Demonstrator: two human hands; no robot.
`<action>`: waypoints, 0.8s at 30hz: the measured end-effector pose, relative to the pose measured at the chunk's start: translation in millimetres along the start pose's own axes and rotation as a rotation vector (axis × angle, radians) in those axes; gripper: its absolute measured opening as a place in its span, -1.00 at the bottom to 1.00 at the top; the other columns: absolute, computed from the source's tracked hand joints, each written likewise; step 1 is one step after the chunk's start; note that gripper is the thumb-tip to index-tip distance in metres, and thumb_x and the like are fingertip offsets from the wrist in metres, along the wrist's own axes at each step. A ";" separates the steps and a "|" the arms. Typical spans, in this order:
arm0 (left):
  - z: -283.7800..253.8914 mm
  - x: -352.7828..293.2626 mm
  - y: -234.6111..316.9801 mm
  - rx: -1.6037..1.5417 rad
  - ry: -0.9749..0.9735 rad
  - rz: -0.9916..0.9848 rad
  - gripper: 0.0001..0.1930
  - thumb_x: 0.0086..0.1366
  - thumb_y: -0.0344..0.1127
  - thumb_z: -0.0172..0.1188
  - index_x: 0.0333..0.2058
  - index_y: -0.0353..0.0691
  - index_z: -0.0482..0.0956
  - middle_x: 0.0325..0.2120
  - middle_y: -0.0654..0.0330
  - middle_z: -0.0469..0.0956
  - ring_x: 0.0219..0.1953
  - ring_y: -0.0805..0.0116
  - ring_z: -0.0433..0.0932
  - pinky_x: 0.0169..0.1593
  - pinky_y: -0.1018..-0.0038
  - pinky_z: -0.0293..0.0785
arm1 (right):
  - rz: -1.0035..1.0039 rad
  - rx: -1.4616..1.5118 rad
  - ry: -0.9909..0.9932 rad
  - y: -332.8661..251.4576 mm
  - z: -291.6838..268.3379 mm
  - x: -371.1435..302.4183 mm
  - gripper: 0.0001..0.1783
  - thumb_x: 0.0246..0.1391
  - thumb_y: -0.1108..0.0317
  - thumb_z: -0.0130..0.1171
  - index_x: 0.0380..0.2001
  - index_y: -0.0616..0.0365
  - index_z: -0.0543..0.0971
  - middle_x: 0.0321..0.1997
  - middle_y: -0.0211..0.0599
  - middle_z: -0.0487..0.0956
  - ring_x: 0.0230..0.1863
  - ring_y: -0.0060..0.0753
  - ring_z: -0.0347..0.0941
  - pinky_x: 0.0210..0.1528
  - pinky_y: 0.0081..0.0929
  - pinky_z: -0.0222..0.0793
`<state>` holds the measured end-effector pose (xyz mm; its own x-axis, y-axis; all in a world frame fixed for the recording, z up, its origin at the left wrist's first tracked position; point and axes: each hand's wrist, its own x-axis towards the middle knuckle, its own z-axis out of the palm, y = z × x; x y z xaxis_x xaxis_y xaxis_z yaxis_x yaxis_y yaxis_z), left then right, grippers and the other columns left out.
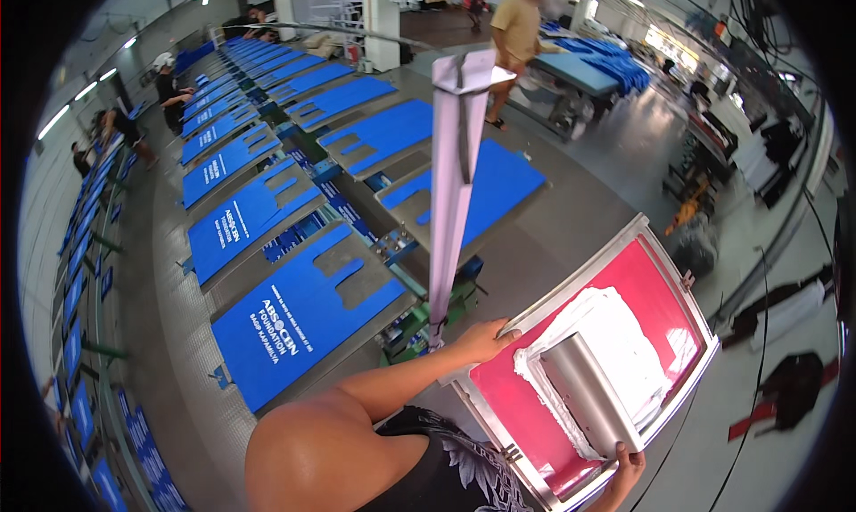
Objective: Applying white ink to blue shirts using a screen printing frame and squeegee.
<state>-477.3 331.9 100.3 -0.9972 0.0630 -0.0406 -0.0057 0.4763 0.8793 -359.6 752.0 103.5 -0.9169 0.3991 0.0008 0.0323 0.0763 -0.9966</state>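
Note:
A silk-screen frame [704, 369] with metal edges and pink mesh is held tilted in front of me on the right. White ink [624, 334] is spread thickly over the middle of its mesh. A wide silver squeegee [584, 387] lies across the screen in the ink. My left hand [489, 341] is closed on the frame's near left edge, its thumb over the rim. My right hand [627, 472] is at the lower edge, its fingers wrapped around the frame beside the end of the squeegee; part of that hand is hidden.
Blue bag panels [294, 325], some with white prints, lie on boards along a long table. A pale upright post [455, 191] stands between me and the right row. A person in a tan shirt [517, 30] stands near a table of blue cloth [615, 66]. Others work at left.

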 end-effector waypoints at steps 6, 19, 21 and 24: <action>41.2 176.9 22.1 -0.024 0.195 0.000 -0.50 0.33 0.05 0.02 0.06 -0.21 0.41 -0.25 -0.09 0.59 -0.20 0.07 0.61 -0.16 0.30 0.48 | -0.068 0.068 -0.178 5.3 39.9 261.4 -0.57 -0.22 0.41 0.43 -0.22 0.37 0.57 -0.28 -0.22 0.60 -0.23 -0.41 0.48 -0.05 -0.45 0.30; 83.8 496.7 48.9 -0.198 0.744 -0.273 -0.45 0.31 0.04 0.04 0.10 -0.26 0.37 -0.12 -0.14 0.54 -0.05 0.04 0.55 0.00 0.29 0.42 | -0.128 -0.009 -0.792 -34.7 254.1 792.5 -0.57 -0.26 0.36 0.49 -0.25 0.25 0.61 -0.28 -0.33 0.60 -0.20 -0.48 0.45 -0.02 -0.48 0.25; 81.6 559.0 32.7 -0.206 0.811 -0.328 -0.43 0.30 0.06 0.04 0.11 -0.28 0.37 -0.12 -0.14 0.54 -0.05 0.04 0.54 0.01 0.29 0.41 | -0.138 -0.008 -0.851 -24.6 304.8 866.8 -0.56 -0.26 0.36 0.49 -0.24 0.26 0.60 -0.27 -0.34 0.60 -0.19 -0.48 0.44 -0.01 -0.47 0.24; 61.4 658.5 10.8 -0.224 0.900 -0.300 -0.40 0.30 0.08 0.04 0.12 -0.28 0.36 -0.10 -0.12 0.54 -0.05 0.05 0.54 0.01 0.29 0.41 | -0.172 -0.023 -0.899 -27.9 395.8 962.7 -0.55 -0.25 0.36 0.48 -0.23 0.26 0.59 -0.26 -0.35 0.59 -0.20 -0.48 0.44 -0.01 -0.48 0.24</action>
<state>-1129.4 432.4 54.0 -0.6357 -0.7717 0.0188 -0.1898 0.1800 0.9652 -1400.7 772.5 99.4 -0.8737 -0.4807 0.0748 -0.1344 0.0908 -0.9868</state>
